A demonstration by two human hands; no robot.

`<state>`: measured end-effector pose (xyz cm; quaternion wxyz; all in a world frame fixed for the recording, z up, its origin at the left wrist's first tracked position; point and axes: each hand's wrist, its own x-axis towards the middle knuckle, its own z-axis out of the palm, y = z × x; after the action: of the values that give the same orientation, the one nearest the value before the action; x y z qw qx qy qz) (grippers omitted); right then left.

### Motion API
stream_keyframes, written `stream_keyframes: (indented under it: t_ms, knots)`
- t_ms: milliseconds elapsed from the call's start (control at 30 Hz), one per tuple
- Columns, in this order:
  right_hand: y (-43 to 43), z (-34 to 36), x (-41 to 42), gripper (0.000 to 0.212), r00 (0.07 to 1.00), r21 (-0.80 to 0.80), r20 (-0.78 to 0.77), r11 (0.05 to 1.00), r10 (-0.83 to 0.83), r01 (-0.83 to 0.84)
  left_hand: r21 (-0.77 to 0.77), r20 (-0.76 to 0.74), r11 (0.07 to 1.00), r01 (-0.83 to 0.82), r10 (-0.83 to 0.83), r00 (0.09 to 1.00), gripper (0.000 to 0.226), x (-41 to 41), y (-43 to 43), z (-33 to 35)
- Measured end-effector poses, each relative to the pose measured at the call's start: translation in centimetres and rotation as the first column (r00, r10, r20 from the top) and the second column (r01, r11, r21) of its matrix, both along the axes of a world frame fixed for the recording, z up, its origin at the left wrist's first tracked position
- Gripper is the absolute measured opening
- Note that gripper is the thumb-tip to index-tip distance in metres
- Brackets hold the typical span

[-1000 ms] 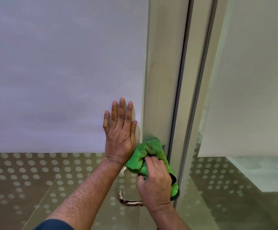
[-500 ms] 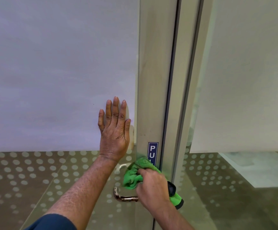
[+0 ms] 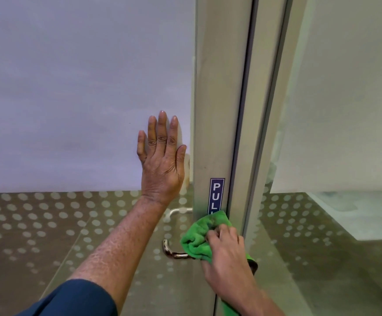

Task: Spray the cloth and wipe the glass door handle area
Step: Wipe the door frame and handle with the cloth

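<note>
My right hand (image 3: 227, 258) is shut on a bunched green cloth (image 3: 199, 236), pressed against the metal door frame (image 3: 217, 110) just above the lever handle (image 3: 173, 250). The cloth covers the bottom of a blue PULL sticker (image 3: 216, 193) and the handle's base. My left hand (image 3: 161, 160) lies flat with fingers spread on the frosted glass door (image 3: 71, 87), left of the frame. A second handle (image 3: 178, 211) shows through the glass from the far side. No spray bottle is in view.
The lower glass carries a dotted film (image 3: 37, 220). Right of the frame stands a fixed glass panel (image 3: 344, 110) with frosted upper part and dotted lower part. A dark gap (image 3: 244, 110) runs between door and jamb.
My right hand has carried the cloth down the frame, from above the PULL sticker to the handle base, uncovering the sticker. My left hand stays flat on the glass.
</note>
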<state>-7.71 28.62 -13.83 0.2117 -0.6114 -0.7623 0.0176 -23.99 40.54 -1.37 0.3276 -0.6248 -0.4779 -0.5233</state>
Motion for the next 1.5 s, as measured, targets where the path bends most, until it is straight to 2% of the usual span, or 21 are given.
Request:
stream_keyframes:
  t_ms: [100, 300, 467, 667, 833, 1000, 1167, 1267, 1333, 1400, 1500]
  knots:
    - [-0.7, -1.9, -0.6, 0.047, 0.999, 0.032, -0.043, 0.999, 0.008, -0.007, -0.005, 0.004, 1.0, 0.009, -0.009, 1.0, 0.055, 0.1, 0.1, 0.0]
    - [-1.2, -3.9, -2.8, 0.043, 0.982, 0.124, -0.183, 0.99, -0.05, 0.073, 0.006, 0.002, 1.0, 0.009, -0.009, 1.0, 0.055, -0.1, 0.2, -0.1]
    - [-1.1, -3.6, -4.9, 0.048, 0.993, 0.127, -0.114, 0.99, -0.042, 0.057, 0.011, 0.008, 1.0, 0.007, -0.007, 1.0, 0.056, -0.1, 0.3, -0.2]
    - [-0.8, -3.8, -7.1, 0.068, 0.997, 0.068, 0.026, 0.995, 0.07, -0.072, 0.014, 0.002, 1.0, -0.004, 0.004, 1.0, 0.056, 0.0, 0.4, -0.3]
    - [-0.1, -2.7, -8.4, 0.061, 0.983, 0.005, 0.153, 0.995, 0.1, -0.101, 0.003, -0.002, 1.0, -0.009, 0.009, 1.0, 0.057, -0.1, 0.6, -0.4]
    - [0.1, -1.7, -8.0, 0.068, 0.956, -0.034, 0.23, 0.984, 0.179, -0.176, 0.001, -0.007, 1.0, -0.012, 0.012, 1.0, 0.057, -0.1, 0.5, -0.4]
    - [0.3, -2.5, -4.2, 0.048, 0.87, -0.036, 0.322, 0.923, 0.374, -0.384, -0.001, -0.003, 1.0, -0.029, 0.029, 1.0, 0.058, -0.1, 0.5, -0.3]
    - [0.9, -3.4, -1.5, 0.048, 0.848, -0.027, 0.321, 0.899, 0.422, -0.437, 0.004, -0.007, 1.0, -0.022, 0.022, 1.0, 0.058, 0.0, 0.3, -0.3]
    - [0.8, -3.8, -0.2, 0.035, 0.859, 0.019, 0.288, 0.894, 0.424, -0.448, 0.003, -0.004, 1.0, -0.02, 0.02, 1.0, 0.058, 0.0, 0.4, -0.3]
    - [0.5, -3.7, 0.1, 0.039, 0.889, 0.008, 0.206, 0.908, 0.408, -0.418, -0.001, -0.003, 1.0, -0.017, 0.017, 1.0, 0.058, 0.0, 0.4, -0.3]
    - [0.0, -2.5, -1.8, 0.027, 0.922, 0.019, 0.165, 0.933, 0.351, -0.358, 0.001, -0.007, 1.0, -0.019, 0.019, 1.0, 0.059, 0.0, 0.3, -0.3]
